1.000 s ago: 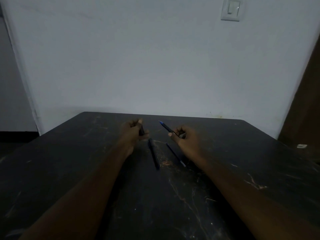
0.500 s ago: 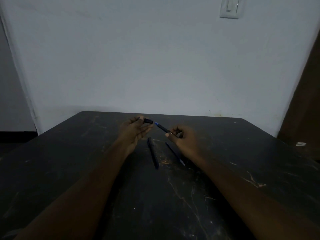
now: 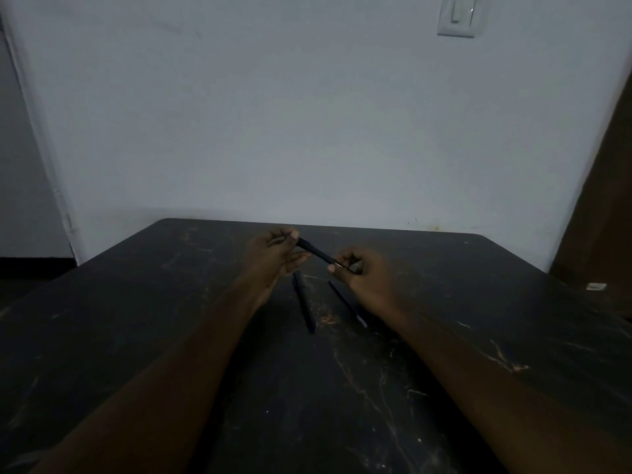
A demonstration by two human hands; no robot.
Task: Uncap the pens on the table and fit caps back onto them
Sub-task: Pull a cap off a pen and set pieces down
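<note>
A dark pen (image 3: 316,252) spans the gap between both hands above the far middle of the black table (image 3: 136,319). My left hand (image 3: 273,256) pinches its capped upper end between thumb and fingers. My right hand (image 3: 364,278) grips its lower end. The cap sits over the pen's tip, so no blue shows. Below the hands, two more pens lie on the table: a thick dark one (image 3: 303,305) and a thin one (image 3: 347,303) partly hidden by my right hand.
The table is scratched and ends at a pale wall (image 3: 307,131) with a light switch (image 3: 456,15) at the upper right. A brown door or panel (image 3: 602,213) stands at the right, with a small white object (image 3: 596,286) near its foot.
My hands came together. The cap in my left hand met the blue tip of the pen in my right hand and now covers it. The two pens on the table stayed put.
</note>
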